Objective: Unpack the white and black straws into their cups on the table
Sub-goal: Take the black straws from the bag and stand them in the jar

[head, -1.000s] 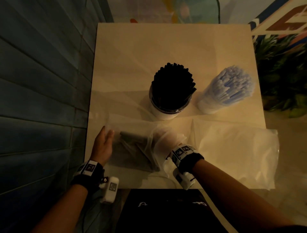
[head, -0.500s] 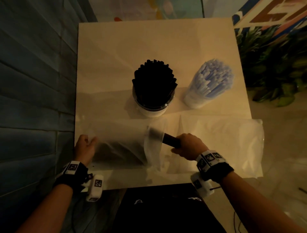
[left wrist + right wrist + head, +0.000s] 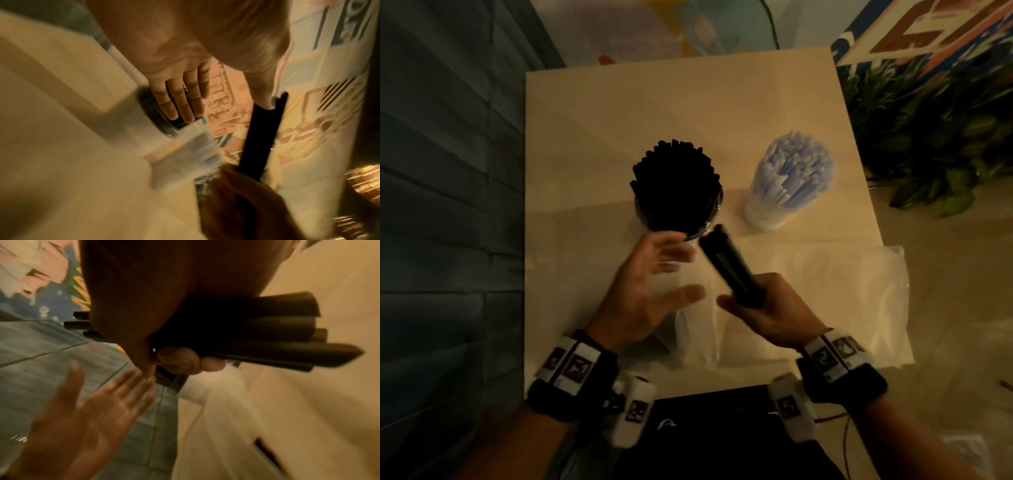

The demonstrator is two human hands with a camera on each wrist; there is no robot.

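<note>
- A dim room with dark blue wall boards [image 3: 445, 192] on the left and a leafy plant [image 3: 928, 137] to the right; between them stands a pale square worktop [image 3: 654, 113].
- On the worktop stand two cups side by side: the left cup [image 3: 681, 229] is packed with upright black straws [image 3: 674, 185], the right cup [image 3: 767, 216] with white straws [image 3: 791, 171] that fan out at the top.
- A clear plastic bag [image 3: 825, 294] lies flat on the near right part of the worktop and hangs past its right edge; another clear bag [image 3: 695, 329] lies crumpled under the hands.
- The right hand [image 3: 774, 311] has its grip closed around a small bundle of black straws [image 3: 729, 263], held by the lower end; the bundle tilts up and to the left, its free end just beside the rim of the left cup.
- In the right wrist view the fingers [image 3: 180, 360] curl under the bundle, whose ends stick out on both sides of the fist.
- The left hand [image 3: 650, 291] hovers above the crumpled bag with its grip open, fingers spread and straight, palm turned toward the bundle; its fingertips [image 3: 681, 253] are near the left cup, and it holds nothing.
- Both wrists wear black bands with white marker blocks [image 3: 571, 363].
</note>
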